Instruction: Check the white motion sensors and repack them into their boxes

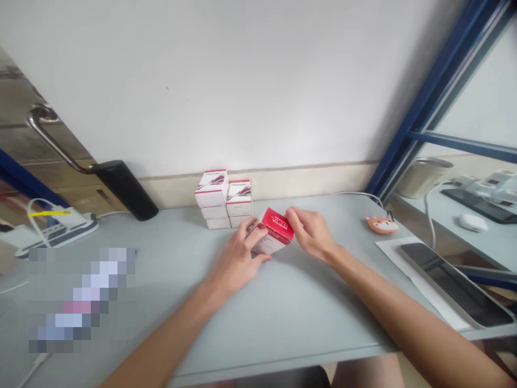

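A small red-and-white cardboard box [276,227] with "DETECTOR" printed on its red face is tilted above the table. My left hand [244,253] is wrapped round its left side, fingers on top and thumb underneath. At the box's right end, my right hand [309,229] is closed, thumb and fingertips pinching at the edge of the red face. What lies between those fingertips is too small to make out. Just behind my left hand stand similar white boxes, a taller stack [212,199] on the left and a lower stack [239,199] beside it.
Against the wall on the left leans a black cylinder [126,191], near a power strip [60,234] with cables. A pixelated object [81,299] lies at front left. To the right are an orange animal-faced case [382,224] and a phone [456,283] on white paper [398,256].
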### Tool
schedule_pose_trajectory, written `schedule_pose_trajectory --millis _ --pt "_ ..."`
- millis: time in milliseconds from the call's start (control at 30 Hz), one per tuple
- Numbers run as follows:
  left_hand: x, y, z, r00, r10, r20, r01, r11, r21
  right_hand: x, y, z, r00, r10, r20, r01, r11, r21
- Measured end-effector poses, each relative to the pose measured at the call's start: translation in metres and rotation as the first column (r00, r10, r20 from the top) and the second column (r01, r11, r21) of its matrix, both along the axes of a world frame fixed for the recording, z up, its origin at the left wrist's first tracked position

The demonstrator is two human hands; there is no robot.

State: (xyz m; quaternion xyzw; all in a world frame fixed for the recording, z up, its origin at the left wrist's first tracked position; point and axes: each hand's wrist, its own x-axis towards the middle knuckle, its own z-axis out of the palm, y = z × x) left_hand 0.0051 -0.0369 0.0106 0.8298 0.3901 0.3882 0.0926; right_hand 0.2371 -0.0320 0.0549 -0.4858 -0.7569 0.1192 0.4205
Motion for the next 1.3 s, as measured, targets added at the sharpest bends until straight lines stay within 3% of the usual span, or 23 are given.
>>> schedule_pose_trajectory --millis 200,467,533,667,767,867,967,1000,1067,1200,1300 --pt "-0.004 0.001 0.004 0.99 0.111 -0.084 -0.105 0.992 0.077 0.001 -0.004 0.006 0.982 0.16 0.097 -0.158 0.987 -0.021" --pt "-0.003 0.002 0.009 0.983 0.137 -0.125 -0.133 0.99 0.045 0.002 -0.001 0.01 0.981 0.106 0.16 -0.097 0.993 -0.06" --pt "-0.004 0.002 0.008 0.986 0.111 -0.122 -0.103 0.992 0.066 0.005 0.001 0.008 0.992 0.081 0.098 -0.073 0.994 -0.081" --pt "-0.006 0.002 0.006 0.99 0.025 -0.141 0.002 0.982 0.188 0.006 0.005 0.006 0.979 -0.028 -0.203 -0.003 0.989 -0.151" --pt "-0.008 0.0 0.01 0.986 0.024 -0.162 0.022 0.96 0.28 -0.001 0.005 0.005 0.938 -0.001 -0.347 -0.095 0.962 -0.258" --pt "-0.008 -0.002 0.016 0.991 0.08 -0.108 -0.041 0.944 0.327 -0.01 0.007 0.0 0.918 0.028 -0.396 -0.169 0.93 -0.326" --pt "-0.006 -0.003 0.02 0.985 0.131 -0.109 -0.076 0.91 0.408 -0.014 0.008 -0.009 0.955 -0.036 -0.293 -0.014 0.986 -0.167" --pt "-0.005 -0.004 0.02 0.982 0.15 -0.118 -0.083 0.893 0.443 -0.014 0.008 -0.011 0.969 -0.08 -0.233 0.068 0.996 -0.059" --pt "-0.002 -0.006 0.022 0.974 0.181 -0.136 -0.085 0.85 0.519 -0.011 0.008 -0.012 0.982 -0.15 -0.113 0.17 0.966 0.192" --pt "0.002 -0.01 0.024 0.964 0.213 -0.157 -0.075 0.79 0.609 -0.003 0.008 -0.005 0.985 -0.145 0.091 0.068 0.818 0.571" --pt "0.002 -0.01 0.025 0.959 0.253 -0.125 -0.131 0.792 0.596 0.001 0.007 -0.001 0.98 -0.063 0.188 -0.065 0.793 0.605"
